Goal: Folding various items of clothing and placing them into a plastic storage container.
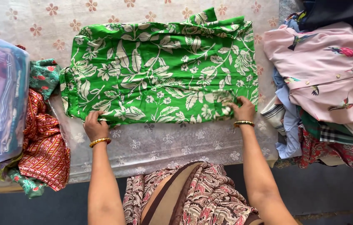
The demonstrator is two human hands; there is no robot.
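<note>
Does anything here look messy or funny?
A little. The red patterned cloth on the left droops over the table edge, and the clothes pile on the right is jumbled. The green leafy garment lies neatly, both hands gripping its near edge.

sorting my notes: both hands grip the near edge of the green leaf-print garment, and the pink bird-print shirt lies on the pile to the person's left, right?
Not quite. In the head view the pink bird-print shirt lies on the pile to the person's right. Both the left hand and right hand do grip the green garment's near edge.

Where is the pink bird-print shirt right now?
In the head view, the pink bird-print button shirt lies on top of the clothes pile at the table's right end, just right of the green leaf-print garment.
</note>
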